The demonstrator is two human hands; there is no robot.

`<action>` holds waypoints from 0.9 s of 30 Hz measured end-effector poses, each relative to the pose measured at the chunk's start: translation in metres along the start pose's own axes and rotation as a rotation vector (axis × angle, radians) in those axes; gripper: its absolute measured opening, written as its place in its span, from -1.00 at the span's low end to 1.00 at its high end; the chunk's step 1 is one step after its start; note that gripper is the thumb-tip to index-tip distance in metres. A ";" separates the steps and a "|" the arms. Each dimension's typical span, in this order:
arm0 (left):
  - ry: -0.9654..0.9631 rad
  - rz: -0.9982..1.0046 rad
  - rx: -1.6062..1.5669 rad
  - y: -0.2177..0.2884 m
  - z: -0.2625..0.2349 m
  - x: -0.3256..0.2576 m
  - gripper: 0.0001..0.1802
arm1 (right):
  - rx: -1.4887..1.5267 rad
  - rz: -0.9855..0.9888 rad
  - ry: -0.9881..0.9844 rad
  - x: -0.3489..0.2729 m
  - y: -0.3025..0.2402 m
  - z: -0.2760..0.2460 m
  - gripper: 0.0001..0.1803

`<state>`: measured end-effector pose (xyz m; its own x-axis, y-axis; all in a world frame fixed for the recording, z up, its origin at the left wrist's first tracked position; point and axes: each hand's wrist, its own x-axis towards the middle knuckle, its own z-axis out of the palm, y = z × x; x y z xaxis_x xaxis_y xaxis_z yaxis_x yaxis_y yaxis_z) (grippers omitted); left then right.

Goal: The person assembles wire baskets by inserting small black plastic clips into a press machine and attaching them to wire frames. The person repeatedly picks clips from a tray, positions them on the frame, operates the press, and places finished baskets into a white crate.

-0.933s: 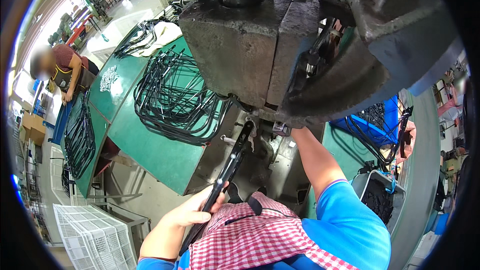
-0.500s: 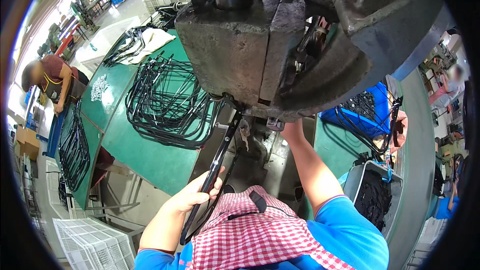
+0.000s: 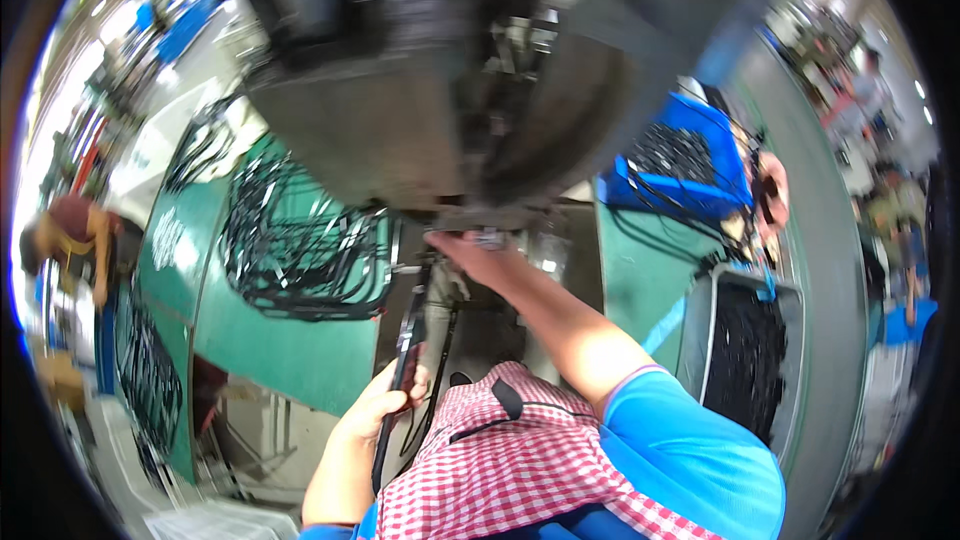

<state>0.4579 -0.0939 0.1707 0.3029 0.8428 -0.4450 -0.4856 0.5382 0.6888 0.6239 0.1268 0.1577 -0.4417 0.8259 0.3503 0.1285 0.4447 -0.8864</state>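
My left hand [image 3: 408, 387] is closed round a long black metal bar [image 3: 406, 335] with shiny spots along it, slanting up from beside my apron to the underside of a big grey press-like machine [image 3: 370, 130]. A thin dark curved rod [image 3: 440, 370] runs alongside. My right hand [image 3: 468, 250] reaches under the machine head, its fingers close to the bar's upper end. Blur and the machine partly hide those fingers, so their grip does not show clearly.
Left, a green table [image 3: 270, 350] bears a heap of black bent-rod frames [image 3: 290, 250]. To the right are a blue bin [image 3: 680, 198] of small dark parts and a grey tub [image 3: 708, 340] of black pieces. A co-worker [image 3: 80, 235] bends over at far left.
The view has shifted and blurred, with the machine now further left in it. My right hand has moved left, toward the bar's upper end. My left hand still grips the bar.
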 end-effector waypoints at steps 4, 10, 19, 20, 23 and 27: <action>0.087 0.093 -0.042 -0.001 -0.003 -0.004 0.12 | -0.350 -0.049 0.024 -0.013 -0.010 -0.012 -0.47; 0.065 0.020 0.093 0.005 0.003 0.001 0.15 | -0.521 0.020 0.525 -0.098 0.008 -0.112 -0.34; 0.105 -0.074 0.080 0.012 -0.004 0.003 0.17 | -1.001 1.337 0.933 -0.385 0.093 -0.295 -0.28; 0.119 -0.075 0.091 0.013 -0.001 0.002 0.16 | -0.917 1.529 0.857 -0.390 0.090 -0.295 -0.22; 0.144 -0.072 0.119 0.013 0.008 0.001 0.12 | -0.834 1.633 0.732 -0.400 0.096 -0.295 -0.11; 0.163 -0.076 0.132 0.018 0.017 -0.001 0.10 | -0.766 1.377 0.836 -0.438 0.141 -0.309 -0.38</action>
<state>0.4630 -0.0845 0.1934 0.1925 0.7932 -0.5777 -0.3518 0.6053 0.7140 1.1104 -0.0656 -0.0271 0.8238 0.5345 -0.1887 0.4311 -0.8069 -0.4038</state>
